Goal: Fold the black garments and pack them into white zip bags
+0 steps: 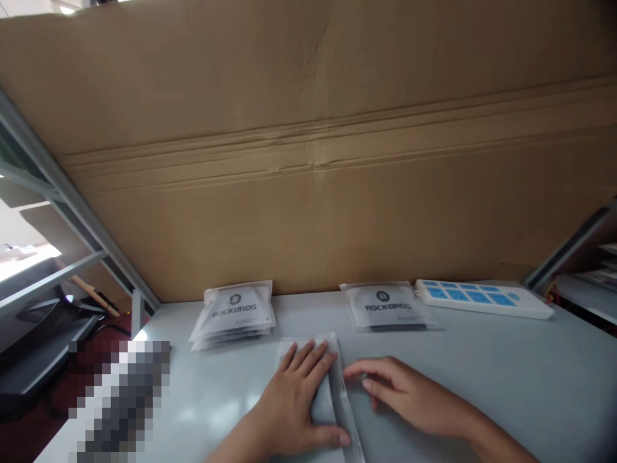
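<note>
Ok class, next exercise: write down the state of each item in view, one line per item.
Clear plastic bag, lying flat on the table
Left hand, pressed flat on the bag
Right hand, open, fingers beside the bag's edge
ROCKBROS pouches, stacked
Single ROCKBROS pouch, lying flat
White power strip, lying flat
Cardboard sheet, upright, creased

Soft, even indoor light fills the view, with overexposed glare washing out a bright patch [24,257] at the left edge. The pale desk [457,386] has a faint sheen near its left corner, the pouches [234,315] cast only weak shadows, a metal frame [62,186] leans from wide-angle distortion, and a pixelated block [120,399] hides the lower left.
</note>
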{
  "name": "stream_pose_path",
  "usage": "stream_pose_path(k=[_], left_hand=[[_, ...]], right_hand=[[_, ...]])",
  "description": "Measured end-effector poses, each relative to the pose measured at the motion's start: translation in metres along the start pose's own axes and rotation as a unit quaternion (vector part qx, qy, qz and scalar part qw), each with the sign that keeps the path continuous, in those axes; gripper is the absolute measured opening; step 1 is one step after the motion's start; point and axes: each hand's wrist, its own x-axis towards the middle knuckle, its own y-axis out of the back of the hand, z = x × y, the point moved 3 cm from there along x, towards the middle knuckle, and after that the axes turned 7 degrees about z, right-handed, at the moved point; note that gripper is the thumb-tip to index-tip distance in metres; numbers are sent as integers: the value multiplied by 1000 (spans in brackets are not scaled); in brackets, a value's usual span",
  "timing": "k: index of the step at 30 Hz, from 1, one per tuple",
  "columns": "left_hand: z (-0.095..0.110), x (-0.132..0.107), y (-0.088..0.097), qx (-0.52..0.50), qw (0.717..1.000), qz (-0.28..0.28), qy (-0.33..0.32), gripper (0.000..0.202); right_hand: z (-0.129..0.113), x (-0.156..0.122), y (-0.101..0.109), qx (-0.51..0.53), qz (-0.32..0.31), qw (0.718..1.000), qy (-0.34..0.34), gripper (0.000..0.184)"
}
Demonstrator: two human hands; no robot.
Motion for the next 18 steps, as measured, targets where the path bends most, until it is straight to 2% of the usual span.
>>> stream_pose_path(k=[2, 5, 9, 11, 15, 18], left_hand=[[0, 0, 0, 0, 1000, 1, 2, 107], [0, 0, 0, 0, 1000, 0, 4, 109], [-1, 0, -1, 0, 1000, 8, 1, 108], [-1, 0, -2, -1, 1000, 11, -1, 107], [-4, -1, -1, 6, 1000, 12, 0, 105], [-7, 0, 2, 25, 1000, -4, 16, 105]], right_hand=[[3, 0, 6, -56, 35, 997, 26, 41], [-2, 0, 1, -103, 8, 992, 68, 47], [-19, -1, -12, -118, -1, 980, 161, 54], [-22, -2, -14, -137, 5, 976, 171, 54], [-20, -2, -7, -163, 37, 973, 157, 30], [-19, -3, -7, -154, 18, 978, 140, 17]])
